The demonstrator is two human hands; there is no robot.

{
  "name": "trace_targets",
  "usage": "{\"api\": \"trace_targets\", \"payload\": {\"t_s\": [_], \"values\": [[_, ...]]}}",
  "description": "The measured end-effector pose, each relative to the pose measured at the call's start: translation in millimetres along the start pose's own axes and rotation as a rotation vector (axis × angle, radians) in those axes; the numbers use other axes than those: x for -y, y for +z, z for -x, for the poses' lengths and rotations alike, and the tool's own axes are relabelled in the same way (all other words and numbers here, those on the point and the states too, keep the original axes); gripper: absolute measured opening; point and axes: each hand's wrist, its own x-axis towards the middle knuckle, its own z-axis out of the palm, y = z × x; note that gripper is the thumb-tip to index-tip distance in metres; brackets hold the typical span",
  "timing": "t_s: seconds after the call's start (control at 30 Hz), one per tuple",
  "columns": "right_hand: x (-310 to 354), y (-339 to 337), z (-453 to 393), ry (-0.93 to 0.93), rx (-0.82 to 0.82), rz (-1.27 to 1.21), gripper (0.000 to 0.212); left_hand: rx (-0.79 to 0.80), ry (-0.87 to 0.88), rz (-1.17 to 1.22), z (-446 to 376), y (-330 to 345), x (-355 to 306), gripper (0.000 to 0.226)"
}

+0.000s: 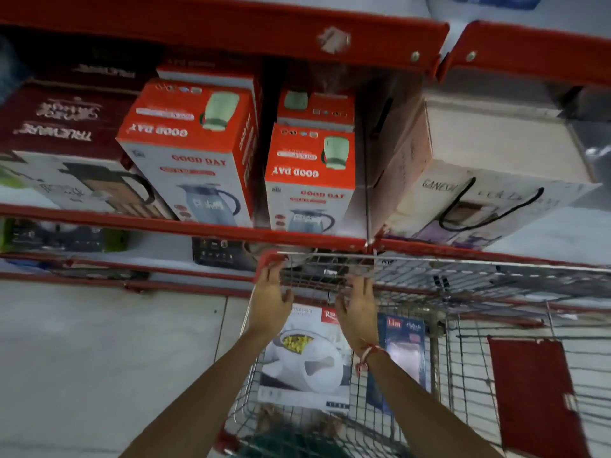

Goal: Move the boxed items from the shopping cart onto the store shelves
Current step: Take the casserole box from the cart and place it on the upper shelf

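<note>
Both hands are reaching forward over the shopping cart [429, 292], palms facing each other, each grip spread wide and holding nothing. The left hand [269, 300] is touching the cart's red corner. The right hand [358, 309] is hovering free. Below and between them, a white casserole box [307, 355] is lying in the cart; above them, two orange jug boxes [310, 180] are standing on the shelf [185, 228].

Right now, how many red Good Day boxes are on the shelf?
4 show: a big one left, one behind it, a smaller one right, one behind that. More may hide further back.
</note>
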Motion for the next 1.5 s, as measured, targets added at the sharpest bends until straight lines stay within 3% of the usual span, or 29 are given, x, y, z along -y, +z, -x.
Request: {"api": "trace_targets", "payload": {"t_s": [0.13, 0.23, 0.4, 0.47, 0.57, 0.73, 0.83, 0.93, 1.0, 1.1, 1.5], "values": [[-49.2, 16.0, 33.4, 0.360, 0.339, -0.011, 0.050, 0.251, -0.317, -0.037, 38.9, 33.9, 37.0, 0.060], [-78.5, 24.6, 57.8, 0.583, 0.451, -0.018, 0.059, 0.377, -0.526, -0.083, 61.9, 51.7, 64.1, 0.060], [-130.7, 50.6, 72.3, 0.804, 0.642, -0.112, 0.078, 0.469, -0.690, -0.068, 65.2, 71.7, 104.7, 0.062], [-137.8, 57.9, 71.1, 0.864, 0.686, -0.235, 0.067, 0.512, -0.725, -0.026, 65.0, 76.1, 110.9, 0.059], [-134.1, 61.0, 68.5, 0.854, 0.637, -0.374, 0.038, 0.531, -0.749, 0.061, 67.4, 76.5, 109.7, 0.050], [-144.4, 38.4, 77.2, 0.843, 0.522, -0.401, 0.067, 0.475, -0.712, 0.116, 80.6, 52.0, 77.6, 0.049], [-103.5, -17.2, 86.9, 0.780, 0.406, -0.409, 0.048, 0.446, -0.627, 0.165, 96.6, 27.8, 52.1, 0.048], [-76.1, -62.7, 100.3, 0.693, 0.338, -0.487, 0.053, 0.408, -0.483, 0.202, 111.2, -2.9, 25.8, 0.039], [-59.0, -92.2, 109.9, 0.597, 0.342, -0.474, 0.044, 0.400, -0.434, 0.195, 121.1, -24.5, 10.5, 0.047], [-39.3, -129.6, 121.7, 0.517, 0.339, -0.497, 0.052, 0.367, -0.365, 0.226, 136.7, -52.8, -9.1, 0.040], [12.9, -207.1, 143.3, 0.219, 0.183, -0.378, 0.063, 0.207, -0.254, 0.294, 182.3, -118.0, -71.7, 0.053]]}}
